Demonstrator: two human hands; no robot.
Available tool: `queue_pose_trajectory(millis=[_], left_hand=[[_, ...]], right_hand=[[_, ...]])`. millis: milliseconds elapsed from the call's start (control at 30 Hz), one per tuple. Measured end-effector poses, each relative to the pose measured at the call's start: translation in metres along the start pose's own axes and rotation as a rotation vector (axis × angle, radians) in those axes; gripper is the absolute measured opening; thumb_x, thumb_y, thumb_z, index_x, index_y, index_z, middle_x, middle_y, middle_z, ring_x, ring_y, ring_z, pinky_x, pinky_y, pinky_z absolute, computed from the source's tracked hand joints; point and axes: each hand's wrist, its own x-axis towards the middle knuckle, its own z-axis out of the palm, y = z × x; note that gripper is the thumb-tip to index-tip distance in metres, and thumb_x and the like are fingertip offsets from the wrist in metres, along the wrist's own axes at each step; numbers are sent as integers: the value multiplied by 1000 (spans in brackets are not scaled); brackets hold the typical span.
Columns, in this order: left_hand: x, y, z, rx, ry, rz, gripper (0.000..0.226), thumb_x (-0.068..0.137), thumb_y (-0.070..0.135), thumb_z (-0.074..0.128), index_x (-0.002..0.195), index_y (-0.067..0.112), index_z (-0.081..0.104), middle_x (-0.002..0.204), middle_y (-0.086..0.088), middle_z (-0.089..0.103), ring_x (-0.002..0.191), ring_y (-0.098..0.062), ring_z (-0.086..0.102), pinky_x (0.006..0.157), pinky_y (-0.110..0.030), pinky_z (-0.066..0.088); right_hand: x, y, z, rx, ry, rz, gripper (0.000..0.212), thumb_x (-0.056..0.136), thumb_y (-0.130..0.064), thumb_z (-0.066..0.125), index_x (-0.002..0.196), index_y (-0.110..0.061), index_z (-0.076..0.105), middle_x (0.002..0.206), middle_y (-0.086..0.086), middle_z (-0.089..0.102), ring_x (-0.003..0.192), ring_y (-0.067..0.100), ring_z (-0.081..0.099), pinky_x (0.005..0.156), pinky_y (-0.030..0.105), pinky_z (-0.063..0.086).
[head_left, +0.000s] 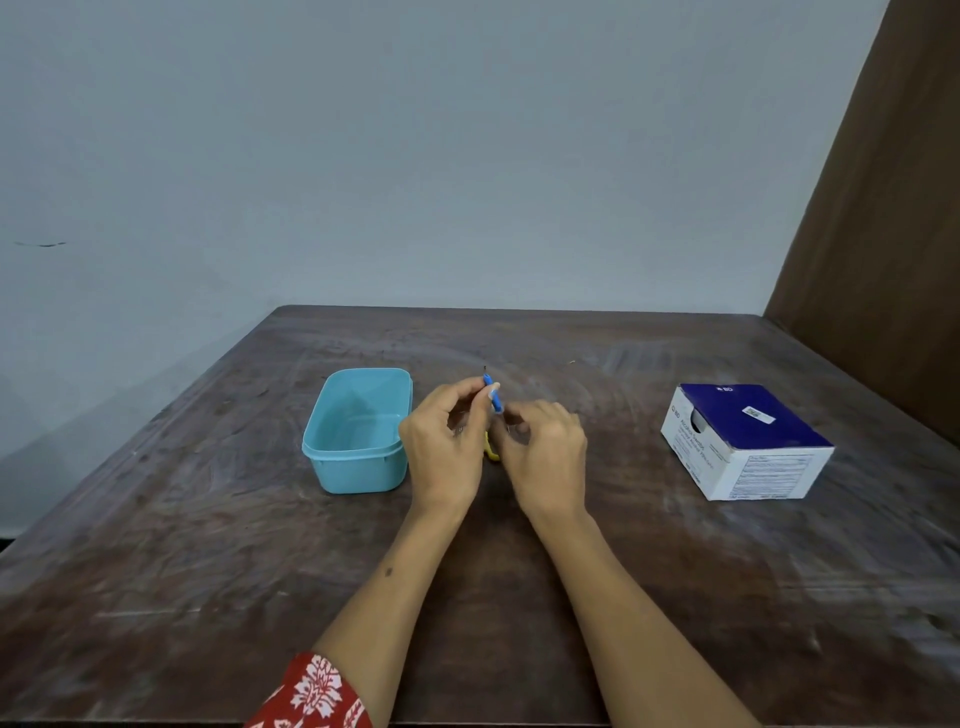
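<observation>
The left hand (445, 439) pinched a blue stick (493, 397) between thumb and fingers (462, 391), holding it nearly upright over the middle of the worktop (519, 597), with a thin dark tip poking from its top. The right hand (545, 452) sat just right of it, its fingers curled in against the stick's lower end; whether they gripped the stick or something else could not be told. A yellow bit (491, 451) showed in the gap between the two hands, mostly hidden. Just left of the left hand stood a teal tub (353, 475), lidless, only its bare floor and walls in view. Well to the right sat a blue-and-white box (748, 441), closed on top, with a round opening in its left side; its contents could not be seen. A red patterned sleeve (311, 691) showed at the near edge
</observation>
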Motion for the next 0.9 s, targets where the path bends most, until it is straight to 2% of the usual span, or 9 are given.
queue_pose_trajectory(millis=[100,233,367,467,533,600,800,900], left_hand=[[-1,2,0,7,-17,27,14,83,13,68,96,12,73,82,12,66,78,2,64,68,-12,51],[-1,0,0,-8,-6,8,15,84,14,67,97,10,72,83,8,68,76,-3,65,67,-16,53],[-2,-1,1,24,-54,10,16,81,12,70,97,9,73,85,0,72,76,-6,66,69,-17,53],[-1,-4,1,31,-52,-34,15,81,11,70,96,10,73,84,1,72,74,-7,67,67,-23,54],[-1,-5,0,17,-57,-49,14,81,10,71,95,10,73,84,0,73,73,-6,67,68,-20,54],[-1,-3,0,15,-58,-32,14,80,10,71,94,9,73,84,0,72,74,-4,67,69,-15,52],[-1,-4,0,14,-68,-32,13,79,12,72,92,9,74,83,0,73,75,-4,67,70,-15,53],[-1,-6,0,16,-69,-45,14,79,12,72,93,9,74,83,0,73,74,-5,67,69,-17,53]], right_hand=[[0,2,0,-14,-82,74,16,82,-19,67,69,-8,66,70,6,65,71,24,57,72,36,43],[0,0,-1,-8,-86,84,20,80,-17,67,63,-9,61,59,1,50,61,21,45,68,35,39],[0,2,-1,-30,-59,68,22,81,-19,68,63,-7,62,62,9,61,65,27,53,72,36,43],[-1,1,0,-13,-36,33,15,81,-19,69,69,-10,66,68,6,65,69,25,57,75,35,41],[-1,0,0,19,20,8,6,80,-18,70,78,-13,70,73,3,68,72,22,60,75,32,37],[-1,0,0,26,36,-3,6,81,-19,70,82,-13,72,76,2,70,74,20,60,76,32,38],[0,4,1,-39,-96,88,21,82,-23,66,68,-8,65,69,8,66,70,27,59,75,43,46],[-1,1,0,-37,-56,62,18,83,-23,66,72,-10,67,72,6,67,73,26,59,77,38,42]])
